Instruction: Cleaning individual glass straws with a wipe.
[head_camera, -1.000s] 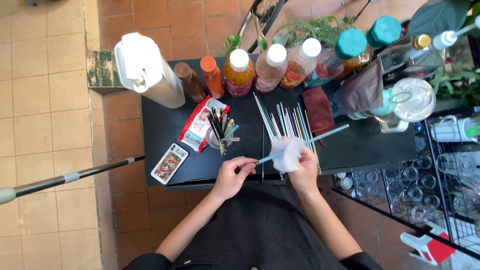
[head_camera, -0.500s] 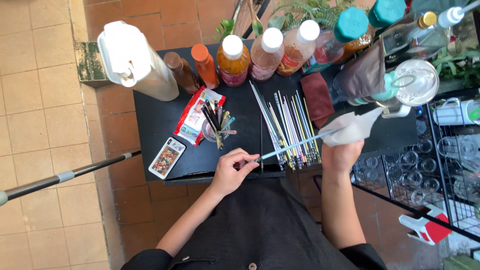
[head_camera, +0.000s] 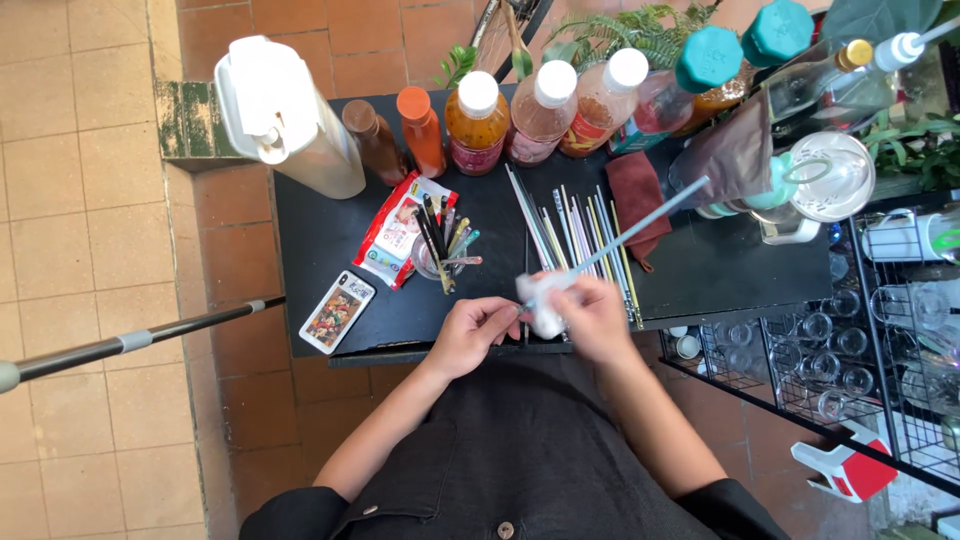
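Observation:
My left hand (head_camera: 472, 332) pinches the near end of a long pale blue straw (head_camera: 640, 225) that slants up to the right over the black table (head_camera: 330, 235). My right hand (head_camera: 592, 320) grips a crumpled white cloth (head_camera: 545, 300) wrapped around the same straw near its lower end. Both hands hover over the table's front edge. Just behind them a row of several coloured straws (head_camera: 570, 235) lies flat on the table.
A cup of pens (head_camera: 440, 250), a red snack packet (head_camera: 395, 228) and a phone (head_camera: 337, 312) lie left. A white jug (head_camera: 285, 115) and sauce bottles (head_camera: 478, 122) line the back. A wire rack of glasses (head_camera: 850, 340) stands right; a grey pole (head_camera: 130, 342) reaches in from the left.
My right hand has come back down from the far end of the straw to its near end, bringing the white cloth along. My left hand stays on the straw's end.

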